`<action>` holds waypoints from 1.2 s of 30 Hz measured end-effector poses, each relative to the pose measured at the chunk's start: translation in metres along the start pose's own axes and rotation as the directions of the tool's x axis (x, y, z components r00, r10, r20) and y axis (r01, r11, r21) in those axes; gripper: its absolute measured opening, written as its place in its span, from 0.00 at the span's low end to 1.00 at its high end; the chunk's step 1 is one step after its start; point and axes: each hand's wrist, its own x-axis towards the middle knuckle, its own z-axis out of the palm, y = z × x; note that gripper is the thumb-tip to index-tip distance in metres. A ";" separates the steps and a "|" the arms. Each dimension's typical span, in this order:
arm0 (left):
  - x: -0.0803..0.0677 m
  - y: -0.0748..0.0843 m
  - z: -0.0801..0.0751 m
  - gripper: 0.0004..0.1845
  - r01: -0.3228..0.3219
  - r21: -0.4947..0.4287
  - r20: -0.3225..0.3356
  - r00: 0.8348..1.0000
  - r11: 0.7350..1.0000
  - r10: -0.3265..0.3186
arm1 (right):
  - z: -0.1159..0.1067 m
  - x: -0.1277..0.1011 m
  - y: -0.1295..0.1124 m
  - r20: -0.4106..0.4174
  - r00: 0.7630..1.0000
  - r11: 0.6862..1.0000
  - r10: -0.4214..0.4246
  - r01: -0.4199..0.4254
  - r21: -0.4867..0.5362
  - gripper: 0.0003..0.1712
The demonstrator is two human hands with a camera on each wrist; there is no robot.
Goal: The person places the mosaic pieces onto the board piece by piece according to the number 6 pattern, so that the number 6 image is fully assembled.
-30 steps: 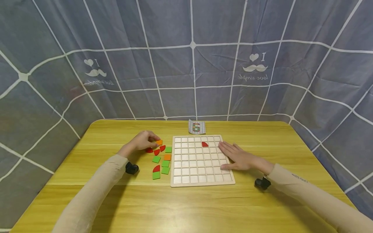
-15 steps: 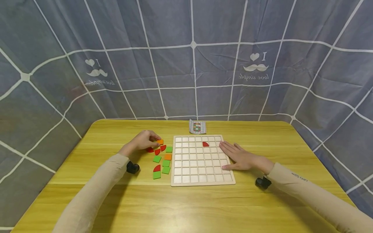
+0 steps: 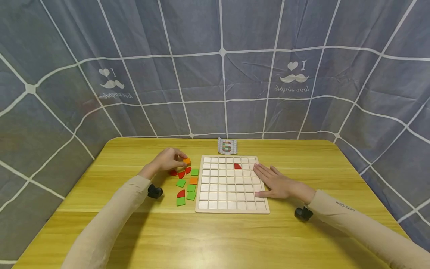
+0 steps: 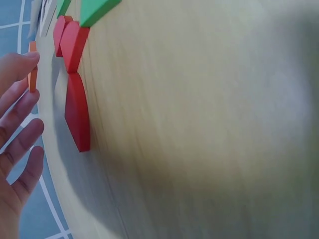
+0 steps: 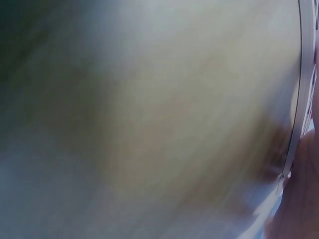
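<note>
So far, only one red piece [image 3: 237,166] sat in the gridded board [image 3: 223,195]. Beside it, the left hand [image 3: 167,158] pinched an orange tile [image 3: 187,161]; the right hand [image 3: 277,184] rested on the board's edge, fingers [image 3: 264,172] straight. Loose pieces [image 3: 191,188] lay unplaced on the bench [image 3: 201,239].

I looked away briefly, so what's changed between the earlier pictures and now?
The left hand has moved slightly right and forward, and the flat orange square tile it pinches appears lifted off the yellow wooden table. The pale wooden grid board has turned very slightly clockwise. The right hand still rests on its right edge; the red quarter-circle tile keeps its cell, and the green square tiles stay put.
</note>
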 end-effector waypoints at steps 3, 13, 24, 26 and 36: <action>0.000 0.004 -0.001 0.16 -0.008 0.003 -0.012 1.000 1.000 0.008 | 0.000 0.000 -0.001 0.000 1.000 1.000 0.004 -0.004 0.007 0.54; 0.005 0.022 0.004 0.16 -0.049 -0.004 -0.042 0.998 0.999 0.048 | 0.003 0.000 0.000 -0.015 1.000 1.000 -0.003 0.003 -0.007 0.54; 0.011 0.042 0.010 0.13 -0.133 -0.004 -0.032 0.991 0.991 0.132 | 0.003 0.001 -0.001 0.011 1.000 1.000 0.011 -0.011 -0.003 0.54; 0.012 0.046 0.011 0.13 -0.134 -0.013 -0.022 0.991 0.991 0.134 | 0.003 0.001 0.000 0.011 1.000 1.000 0.013 -0.013 -0.004 0.54; 0.020 0.060 0.016 0.13 -0.122 -0.081 0.009 0.992 0.989 0.123 | 0.002 0.002 0.000 0.007 1.000 1.000 0.008 -0.008 -0.014 0.54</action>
